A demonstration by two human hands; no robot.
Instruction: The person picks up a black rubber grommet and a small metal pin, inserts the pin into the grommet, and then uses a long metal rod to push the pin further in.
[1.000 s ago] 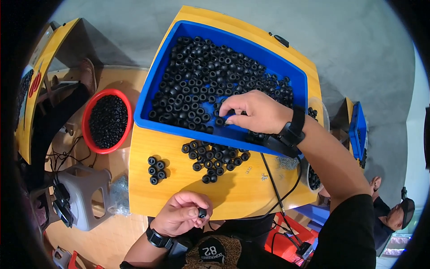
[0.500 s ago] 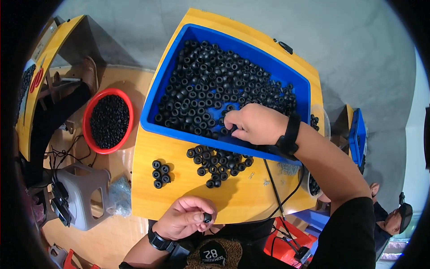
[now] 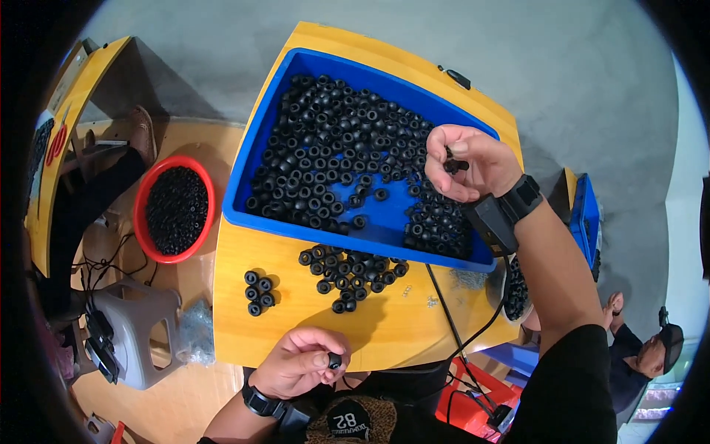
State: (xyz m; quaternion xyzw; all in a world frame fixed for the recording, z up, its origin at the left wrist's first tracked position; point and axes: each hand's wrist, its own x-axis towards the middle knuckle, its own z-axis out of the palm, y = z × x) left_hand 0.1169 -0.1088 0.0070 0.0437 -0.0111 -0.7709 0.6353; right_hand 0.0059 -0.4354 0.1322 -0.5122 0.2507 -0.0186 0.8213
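Observation:
My left hand (image 3: 294, 364), at the table's near edge, pinches one small black ring-shaped piece (image 3: 334, 360) between thumb and fingers. Over the right side of the blue bin (image 3: 355, 248) my right hand (image 3: 484, 164) is raised with curled fingers, holding a dark piece or two (image 3: 455, 166) that look like the same rings. The bin holds a great many loose black rings (image 3: 325, 122), and its blue bottom shows in the middle. In front of it lie a loose pile of rings (image 3: 347, 275) and a small separate group (image 3: 259, 292).
A black cable (image 3: 473, 337) crosses the table's right front, near tiny metal bits (image 3: 467, 280) and a tub of black pieces (image 3: 515, 290). On the floor at left stand a red basin (image 3: 211, 211) and a grey stool (image 3: 140, 337). Another person (image 3: 629, 362) is at far right.
My right hand has lifted from among the rings in the bin and moved right and up, turning to show the fingers. The left hand still pinches its ring.

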